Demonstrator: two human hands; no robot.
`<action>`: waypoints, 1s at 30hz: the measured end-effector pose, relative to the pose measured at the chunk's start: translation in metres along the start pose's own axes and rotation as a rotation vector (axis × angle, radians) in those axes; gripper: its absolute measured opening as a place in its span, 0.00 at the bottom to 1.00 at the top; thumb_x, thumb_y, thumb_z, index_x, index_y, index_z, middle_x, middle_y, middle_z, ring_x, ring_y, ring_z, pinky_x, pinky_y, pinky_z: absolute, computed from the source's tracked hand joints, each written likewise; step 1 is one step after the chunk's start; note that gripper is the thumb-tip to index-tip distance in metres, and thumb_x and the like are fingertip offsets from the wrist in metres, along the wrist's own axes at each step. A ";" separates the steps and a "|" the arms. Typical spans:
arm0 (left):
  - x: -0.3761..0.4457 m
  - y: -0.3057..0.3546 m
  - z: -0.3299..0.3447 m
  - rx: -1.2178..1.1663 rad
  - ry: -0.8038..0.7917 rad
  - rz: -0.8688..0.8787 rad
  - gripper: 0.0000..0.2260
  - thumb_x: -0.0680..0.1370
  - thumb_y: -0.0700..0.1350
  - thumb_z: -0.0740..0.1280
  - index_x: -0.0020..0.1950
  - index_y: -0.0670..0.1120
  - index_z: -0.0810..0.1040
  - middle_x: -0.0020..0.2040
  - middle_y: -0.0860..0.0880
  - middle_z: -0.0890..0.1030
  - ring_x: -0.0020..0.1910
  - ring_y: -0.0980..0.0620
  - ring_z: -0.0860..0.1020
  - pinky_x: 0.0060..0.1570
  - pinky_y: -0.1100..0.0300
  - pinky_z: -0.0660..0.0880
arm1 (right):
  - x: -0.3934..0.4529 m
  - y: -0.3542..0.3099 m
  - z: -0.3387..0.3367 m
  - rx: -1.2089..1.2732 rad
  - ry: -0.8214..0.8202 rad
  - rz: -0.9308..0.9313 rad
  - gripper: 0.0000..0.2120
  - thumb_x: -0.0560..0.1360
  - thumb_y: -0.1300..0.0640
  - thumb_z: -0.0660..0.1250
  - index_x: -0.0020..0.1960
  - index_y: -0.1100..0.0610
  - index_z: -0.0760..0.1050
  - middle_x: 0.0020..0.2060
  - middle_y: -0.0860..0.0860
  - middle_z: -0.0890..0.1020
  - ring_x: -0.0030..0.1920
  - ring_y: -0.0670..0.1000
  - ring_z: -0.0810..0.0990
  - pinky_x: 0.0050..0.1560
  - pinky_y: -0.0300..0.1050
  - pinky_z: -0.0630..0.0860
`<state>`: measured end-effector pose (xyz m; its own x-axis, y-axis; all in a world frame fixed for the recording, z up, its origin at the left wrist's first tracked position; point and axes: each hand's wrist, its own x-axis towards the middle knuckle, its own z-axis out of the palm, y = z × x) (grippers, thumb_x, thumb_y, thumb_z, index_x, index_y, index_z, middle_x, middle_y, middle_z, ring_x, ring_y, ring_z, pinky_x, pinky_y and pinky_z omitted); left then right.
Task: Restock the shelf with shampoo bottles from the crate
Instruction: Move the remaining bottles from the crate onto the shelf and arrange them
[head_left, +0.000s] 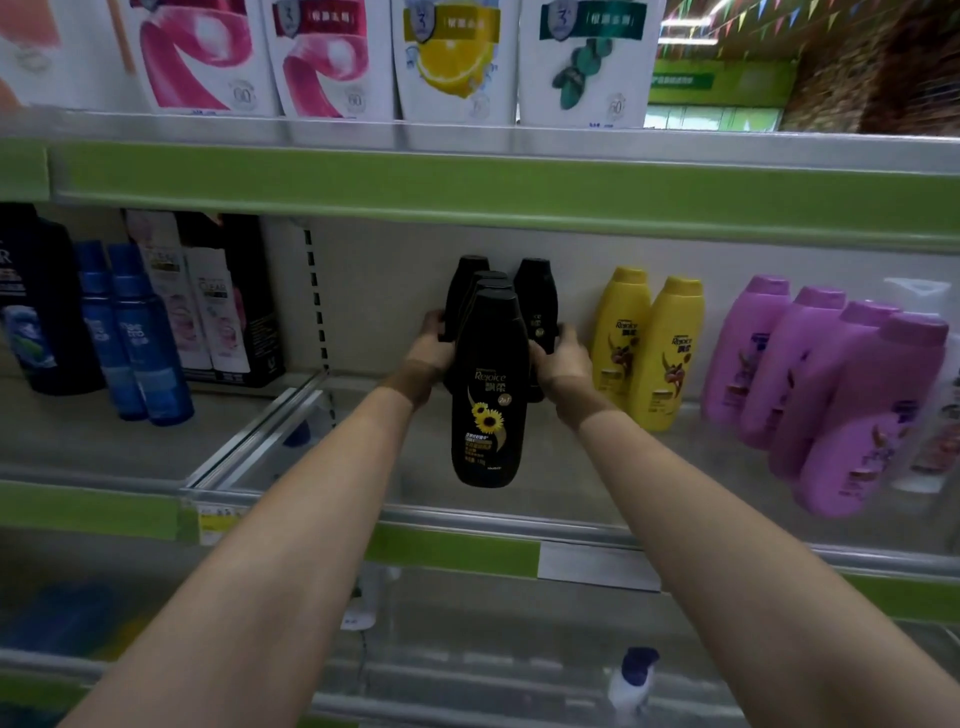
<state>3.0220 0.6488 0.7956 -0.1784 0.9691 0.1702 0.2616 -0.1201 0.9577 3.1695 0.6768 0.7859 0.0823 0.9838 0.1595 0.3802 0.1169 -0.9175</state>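
Observation:
Several black shampoo bottles (488, 384) with a sunflower label stand in a row front to back on the middle shelf (467, 512). One more black bottle (537, 306) stands to the right at the back. My left hand (431, 348) grips the left side of the row. My right hand (563, 356) grips its right side, its fingers between the row and the back bottle. Both arms reach in from below. The crate is out of view.
Yellow bottles (649, 348) and purple bottles (831, 395) stand to the right. Blue bottles (140, 338) and boxed shampoo (208, 301) stand to the left past a clear divider (249, 436). Refill pouches (457, 57) fill the top shelf. A white bottle with a blue cap (631, 680) stands on the lower shelf.

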 end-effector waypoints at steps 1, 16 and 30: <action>0.002 -0.001 0.000 -0.020 -0.007 0.002 0.22 0.80 0.41 0.61 0.72 0.41 0.61 0.66 0.37 0.71 0.51 0.46 0.74 0.40 0.59 0.74 | 0.001 0.000 0.000 0.015 0.004 -0.002 0.22 0.78 0.52 0.63 0.69 0.57 0.64 0.63 0.61 0.72 0.61 0.62 0.74 0.61 0.59 0.73; -0.009 0.012 0.001 -0.268 -0.098 -0.184 0.18 0.81 0.41 0.54 0.33 0.45 0.74 0.28 0.49 0.73 0.22 0.56 0.71 0.24 0.67 0.68 | 0.010 0.003 0.012 0.237 -0.105 0.086 0.19 0.77 0.49 0.62 0.66 0.52 0.64 0.64 0.59 0.71 0.59 0.62 0.75 0.59 0.62 0.75; -0.044 0.034 0.016 -0.514 -0.109 -0.186 0.28 0.83 0.57 0.46 0.72 0.39 0.66 0.46 0.43 0.83 0.37 0.51 0.84 0.28 0.66 0.77 | 0.033 0.020 0.053 0.591 -0.196 0.188 0.50 0.58 0.21 0.56 0.71 0.50 0.66 0.67 0.55 0.73 0.65 0.58 0.74 0.67 0.59 0.69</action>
<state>3.0540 0.6051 0.8170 -0.0709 0.9974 -0.0117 -0.2666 -0.0076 0.9638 3.1312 0.7187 0.7538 -0.0928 0.9948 -0.0417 -0.2001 -0.0596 -0.9780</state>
